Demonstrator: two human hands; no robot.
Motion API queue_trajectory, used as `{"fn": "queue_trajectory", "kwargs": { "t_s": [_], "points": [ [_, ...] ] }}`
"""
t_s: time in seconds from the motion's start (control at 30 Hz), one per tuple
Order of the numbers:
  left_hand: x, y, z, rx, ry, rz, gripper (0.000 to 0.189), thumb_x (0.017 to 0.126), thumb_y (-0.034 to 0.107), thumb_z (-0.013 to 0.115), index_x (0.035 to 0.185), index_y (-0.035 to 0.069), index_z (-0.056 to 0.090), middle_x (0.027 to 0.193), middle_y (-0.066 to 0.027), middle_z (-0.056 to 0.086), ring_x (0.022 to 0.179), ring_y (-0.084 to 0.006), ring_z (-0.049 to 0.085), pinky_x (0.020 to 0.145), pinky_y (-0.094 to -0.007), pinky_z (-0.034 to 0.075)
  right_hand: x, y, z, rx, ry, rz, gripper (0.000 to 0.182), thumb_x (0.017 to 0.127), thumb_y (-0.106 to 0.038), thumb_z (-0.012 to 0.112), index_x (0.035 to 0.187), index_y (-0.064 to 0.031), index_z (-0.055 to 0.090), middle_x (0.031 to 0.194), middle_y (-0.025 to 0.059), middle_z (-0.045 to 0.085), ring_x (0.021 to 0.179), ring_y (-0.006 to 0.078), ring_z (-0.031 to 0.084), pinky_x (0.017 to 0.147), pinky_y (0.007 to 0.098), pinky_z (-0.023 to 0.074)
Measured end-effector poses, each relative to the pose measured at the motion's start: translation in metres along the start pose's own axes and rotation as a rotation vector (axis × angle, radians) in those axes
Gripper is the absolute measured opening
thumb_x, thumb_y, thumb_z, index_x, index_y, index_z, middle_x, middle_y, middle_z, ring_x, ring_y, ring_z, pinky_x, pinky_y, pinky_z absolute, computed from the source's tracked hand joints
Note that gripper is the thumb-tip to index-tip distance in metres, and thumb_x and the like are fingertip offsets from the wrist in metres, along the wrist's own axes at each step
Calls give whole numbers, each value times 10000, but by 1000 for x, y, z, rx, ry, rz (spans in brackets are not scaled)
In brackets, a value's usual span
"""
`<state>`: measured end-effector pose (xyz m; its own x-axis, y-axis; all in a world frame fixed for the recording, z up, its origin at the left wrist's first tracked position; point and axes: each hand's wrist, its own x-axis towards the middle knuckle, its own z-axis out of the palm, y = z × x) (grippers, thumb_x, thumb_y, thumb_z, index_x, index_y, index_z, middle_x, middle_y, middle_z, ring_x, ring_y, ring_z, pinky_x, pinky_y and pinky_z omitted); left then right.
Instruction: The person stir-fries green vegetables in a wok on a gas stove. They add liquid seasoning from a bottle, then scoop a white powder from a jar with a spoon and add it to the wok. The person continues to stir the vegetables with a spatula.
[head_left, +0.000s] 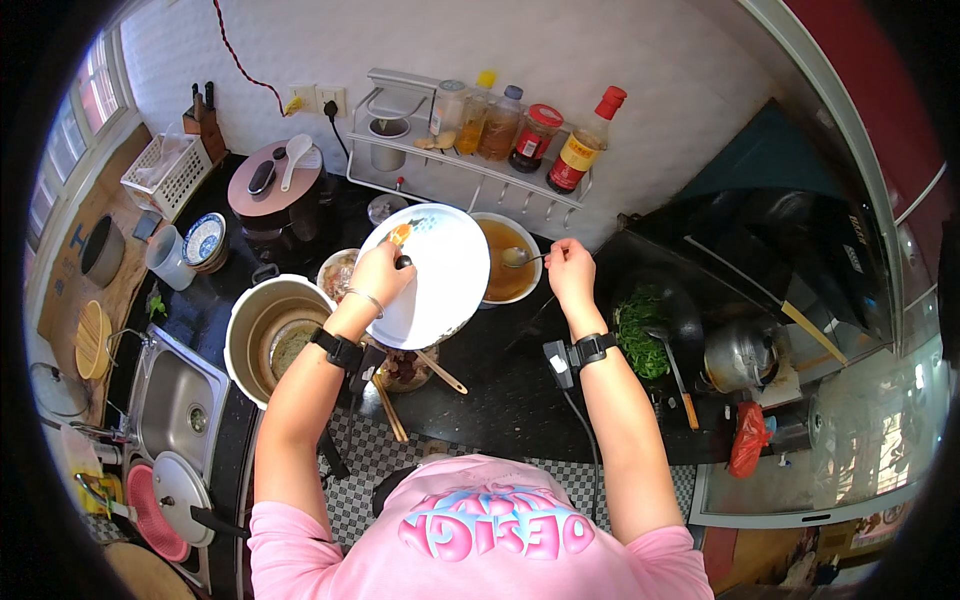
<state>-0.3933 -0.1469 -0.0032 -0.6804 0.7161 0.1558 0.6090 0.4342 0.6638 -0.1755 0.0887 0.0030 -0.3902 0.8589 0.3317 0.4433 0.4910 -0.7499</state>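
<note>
My left hand (381, 276) grips the dark knob of a white enamel lid (442, 292) decorated with an orange and blue print. The lid is raised beside a white bowl (537, 271) of brown broth (504, 281) and covers part of its left side. With my right hand (571, 271) I pinch the handle of a metal spoon (516, 257), its bowl end at the broth. Partly hidden behind the lid and my left forearm are a dish of food (339, 271) and a bowl (405, 371) with dark pieces, a wooden-handled utensil (444, 375) and chopsticks (391, 412).
At left stand a large metal pot (244, 345), a pressure cooker (274, 187) and a steel sink (169, 420). A wall rack (465, 161) holds bottles and jars. A wok (684, 315) with leafy greens (641, 337) and a kettle (739, 356) occupy the right side.
</note>
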Motion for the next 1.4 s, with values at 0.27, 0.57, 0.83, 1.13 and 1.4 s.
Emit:
{"fn": "queue_trajectory", "kwargs": {
  "t_s": [0.27, 0.57, 0.83, 1.13, 1.4],
  "points": [
    [-8, -6, 23, -119, 110, 13, 288, 759, 208, 697, 877, -45, 625, 654, -108, 640, 573, -207, 647, 574, -317, 510, -14, 2, -27, 419, -24, 46, 138, 954, -107, 537, 958, 15, 601, 766, 96, 670, 674, 154, 638, 652, 282, 513],
    [-27, 14, 36, -252, 144, -121, 255, 761, 196, 693, 794, -32, 584, 626, -118, 622, 571, -216, 640, 558, -324, 504, -20, 6, -70, 577, -66, 4, 123, 975, -118, 527, 1009, -15, 585, 832, 75, 664, 730, 122, 615, 704, 259, 502],
    [-39, 11, 55, -136, 204, -101, 253, 755, 194, 695, 735, -15, 554, 632, -136, 613, 576, -229, 637, 564, -337, 507, -8, 3, -91, 599, -91, -70, 120, 976, -115, 525, 1004, -13, 582, 841, 78, 662, 740, 123, 616, 716, 264, 504],
    [-55, 32, 48, -143, 180, -151, 237, 753, 166, 696, 711, -10, 542, 587, -91, 601, 516, -162, 647, 503, -299, 506, 0, 11, -96, 643, -106, -69, 127, 976, -118, 526, 1001, -8, 584, 833, 86, 668, 729, 125, 618, 708, 266, 505],
    [-57, 39, 48, -148, 171, -176, 233, 753, 164, 695, 724, -18, 553, 601, -94, 607, 516, -160, 645, 505, -294, 509, 2, 13, -95, 648, -112, -71, 131, 976, -126, 529, 998, -11, 586, 830, 83, 668, 726, 126, 618, 706, 264, 504]
  ]
}}
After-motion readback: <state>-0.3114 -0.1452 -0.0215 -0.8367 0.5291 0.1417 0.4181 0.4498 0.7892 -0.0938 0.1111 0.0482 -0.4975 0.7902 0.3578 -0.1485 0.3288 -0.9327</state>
